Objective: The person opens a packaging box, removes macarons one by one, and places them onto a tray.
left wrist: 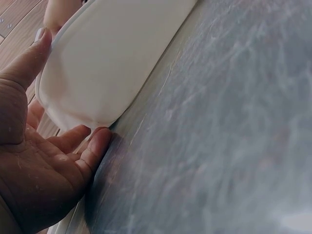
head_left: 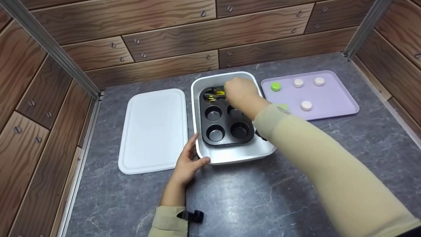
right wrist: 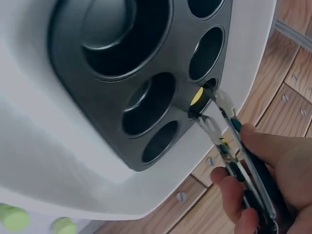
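A black muffin tin lies inside a white bin. My right hand reaches over the bin's far part and grips a pair of tongs. The tongs' tips stand apart at a far-left cup, on either side of a yellow round piece in the right wrist view; whether they touch it I cannot tell. My left hand is spread round the bin's near left corner, thumb by the near rim and fingers along the left wall.
On the right lies a purple tray with white round pieces and green ones, one partly behind my sleeve. A white lid-like panel lies left of the bin. Wood-patterned walls enclose the grey marbled table.
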Motion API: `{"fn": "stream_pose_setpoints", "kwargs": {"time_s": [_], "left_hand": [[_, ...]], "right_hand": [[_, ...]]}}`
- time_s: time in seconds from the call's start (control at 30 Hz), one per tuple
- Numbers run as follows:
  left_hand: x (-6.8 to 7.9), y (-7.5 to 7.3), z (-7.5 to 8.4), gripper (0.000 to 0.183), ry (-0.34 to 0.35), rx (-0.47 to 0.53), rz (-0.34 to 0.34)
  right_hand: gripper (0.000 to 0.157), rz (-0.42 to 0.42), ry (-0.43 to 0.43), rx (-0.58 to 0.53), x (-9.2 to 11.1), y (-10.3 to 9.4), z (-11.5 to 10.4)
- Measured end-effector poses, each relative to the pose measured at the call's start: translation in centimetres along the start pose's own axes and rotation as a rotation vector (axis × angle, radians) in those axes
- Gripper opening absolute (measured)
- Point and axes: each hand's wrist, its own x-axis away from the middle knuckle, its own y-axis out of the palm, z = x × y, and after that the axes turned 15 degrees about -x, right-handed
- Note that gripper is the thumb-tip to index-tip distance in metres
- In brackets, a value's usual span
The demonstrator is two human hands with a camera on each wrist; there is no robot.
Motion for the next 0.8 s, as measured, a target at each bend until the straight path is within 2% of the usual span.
{"fn": "stream_pose_setpoints", "kwargs": {"time_s": [0.13, 0.23, 0.47, 0.6, 0.8], "left_hand": [[0.1, 0.0, 0.0, 0.096, 0.005, -0.001, -0.006], [0.0, 0.0, 0.0, 0.098, 0.013, 0.003, -0.01], [0.0, 0.0, 0.0, 0.099, 0.018, 0.014, -0.007], [-0.1, -0.1, 0.0, 0.1, 0.027, 0.014, -0.013], [0.0, -0.2, -0.3, 0.1, 0.027, 0.023, -0.017]], "right_hand": [[0.021, 0.004, 0.01, -0.006, -0.3, 1.2, -1.3], [0.024, 0.02, 0.019, -0.01, -0.1, 1.9, -1.5], [0.014, 0.082, 0.027, -0.041, 0.7, 2.7, 0.4], [0.024, 0.095, 0.034, -0.072, 1.3, 2.7, 1.3], [0.026, 0.108, 0.039, -0.097, 2.2, 2.7, 1.9]]}}
